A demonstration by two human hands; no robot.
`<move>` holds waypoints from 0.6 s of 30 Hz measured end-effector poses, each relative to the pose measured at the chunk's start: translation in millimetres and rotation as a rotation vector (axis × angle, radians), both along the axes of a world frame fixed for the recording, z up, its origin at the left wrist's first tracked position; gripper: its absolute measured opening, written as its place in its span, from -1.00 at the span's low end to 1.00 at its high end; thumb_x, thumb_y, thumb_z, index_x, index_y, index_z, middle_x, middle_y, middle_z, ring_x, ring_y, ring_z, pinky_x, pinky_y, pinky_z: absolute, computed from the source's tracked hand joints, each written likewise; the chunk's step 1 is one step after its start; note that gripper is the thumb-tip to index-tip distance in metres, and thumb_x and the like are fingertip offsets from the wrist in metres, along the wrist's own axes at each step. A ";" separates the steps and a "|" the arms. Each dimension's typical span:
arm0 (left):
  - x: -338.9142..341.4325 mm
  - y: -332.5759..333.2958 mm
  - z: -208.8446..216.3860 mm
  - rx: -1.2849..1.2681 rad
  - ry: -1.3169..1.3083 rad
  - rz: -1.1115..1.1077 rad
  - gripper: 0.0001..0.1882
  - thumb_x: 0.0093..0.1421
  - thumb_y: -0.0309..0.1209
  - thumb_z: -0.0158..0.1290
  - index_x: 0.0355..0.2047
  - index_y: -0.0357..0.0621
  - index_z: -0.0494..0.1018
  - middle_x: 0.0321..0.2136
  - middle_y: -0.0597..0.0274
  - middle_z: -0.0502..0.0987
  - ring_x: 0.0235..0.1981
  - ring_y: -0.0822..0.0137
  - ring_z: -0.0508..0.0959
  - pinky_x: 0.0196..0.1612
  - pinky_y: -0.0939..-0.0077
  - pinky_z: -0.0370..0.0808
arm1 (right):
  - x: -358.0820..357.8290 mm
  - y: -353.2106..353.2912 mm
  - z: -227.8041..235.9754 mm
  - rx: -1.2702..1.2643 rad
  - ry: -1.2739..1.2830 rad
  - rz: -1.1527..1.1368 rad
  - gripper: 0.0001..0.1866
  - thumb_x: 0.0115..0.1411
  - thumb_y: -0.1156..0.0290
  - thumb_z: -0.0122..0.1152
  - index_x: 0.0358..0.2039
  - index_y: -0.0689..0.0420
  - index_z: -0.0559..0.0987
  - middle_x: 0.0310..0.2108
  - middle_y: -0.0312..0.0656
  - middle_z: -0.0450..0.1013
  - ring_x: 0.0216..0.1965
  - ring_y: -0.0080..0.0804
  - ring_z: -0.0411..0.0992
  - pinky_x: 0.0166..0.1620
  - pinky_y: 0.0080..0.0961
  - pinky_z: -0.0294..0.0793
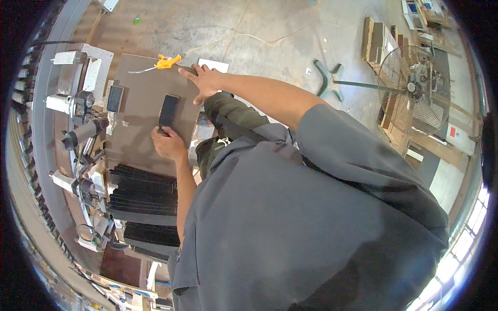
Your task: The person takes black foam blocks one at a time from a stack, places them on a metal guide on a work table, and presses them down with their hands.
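Head view: the left hand (168,144) has its fingertips closed on one end of a black block (168,110) at the brown desk (140,137); the right hand (203,83), fingers spread, grips nothing, near a yellow air gun (168,62). Black strips (142,192) lie farther left.

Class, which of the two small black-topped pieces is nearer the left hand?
The central piece, its lower end at the left hand; the other piece lies by the left edge of the brown board, farther away.
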State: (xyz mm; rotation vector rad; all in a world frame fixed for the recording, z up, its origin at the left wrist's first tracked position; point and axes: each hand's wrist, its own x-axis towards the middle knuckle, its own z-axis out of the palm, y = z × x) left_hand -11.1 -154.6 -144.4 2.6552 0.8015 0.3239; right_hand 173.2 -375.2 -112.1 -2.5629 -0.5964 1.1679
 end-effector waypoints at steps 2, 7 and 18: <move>0.1 -3.5 1.9 0.002 -0.018 -0.012 -0.71 0.42 -0.25 0.17 0.03 -0.14 0.56 -0.12 -0.02 0.70 -0.12 -0.15 0.70 -0.07 -0.06 0.60 | 0.7 -2.9 -1.6 0.010 -0.005 -0.001 0.59 0.04 -0.31 0.63 0.71 -0.47 -0.45 0.70 0.23 -0.26 0.63 0.37 -0.04 0.49 0.36 0.22; 0.1 -1.2 -1.4 -0.045 -0.025 0.000 -0.70 0.43 -0.25 0.17 0.04 -0.15 0.55 -0.13 -0.03 0.70 -0.13 -0.15 0.70 -0.08 -0.08 0.60 | 2.1 -3.5 0.1 0.051 -0.014 -0.005 0.58 0.02 -0.28 0.63 0.71 -0.47 -0.44 0.69 0.28 -0.23 0.60 0.42 0.00 0.49 0.35 0.25; 1.3 -1.5 4.2 0.013 -0.038 -0.001 -0.73 0.43 -0.25 0.16 0.02 -0.12 0.56 -0.18 -0.02 0.70 -0.17 -0.14 0.70 -0.10 -0.07 0.60 | 0.9 -5.8 -14.0 0.060 -0.047 0.035 0.60 0.01 -0.32 0.63 0.71 -0.43 -0.45 0.66 0.41 -0.22 0.58 0.50 0.03 0.43 0.38 0.33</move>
